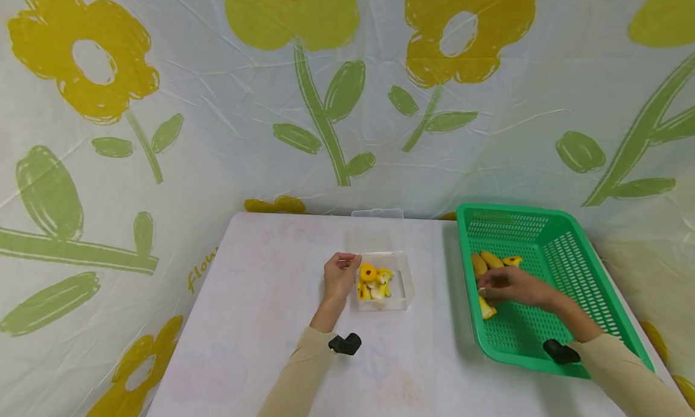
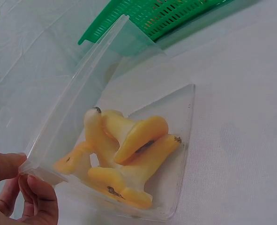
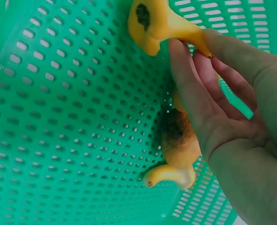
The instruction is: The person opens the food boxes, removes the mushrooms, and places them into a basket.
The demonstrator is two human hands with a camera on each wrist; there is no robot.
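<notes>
A clear plastic box (image 1: 402,299) stands on the table with its clear lid (image 1: 376,233) folded open at the back. Inside lie several yellow mushrooms (image 2: 143,136) with pale stems and dark spots. My left hand (image 1: 341,278) pinches the left rim of the box between thumb and fingers. Over in the green basket (image 1: 543,236), my right hand (image 1: 513,287) pinches the thin stem end of a yellow mushroom (image 3: 150,21), whose cap shows a dark patch. More yellow-brown pieces (image 1: 491,260) lie along the basket's left side, partly hidden by that hand.
The basket's perforated walls rise around my right hand, and its left rim (image 1: 468,284) stands between that hand and the box. White table surface (image 1: 282,296) lies left of the box. Behind the table hangs a flower-printed cloth (image 1: 228,103).
</notes>
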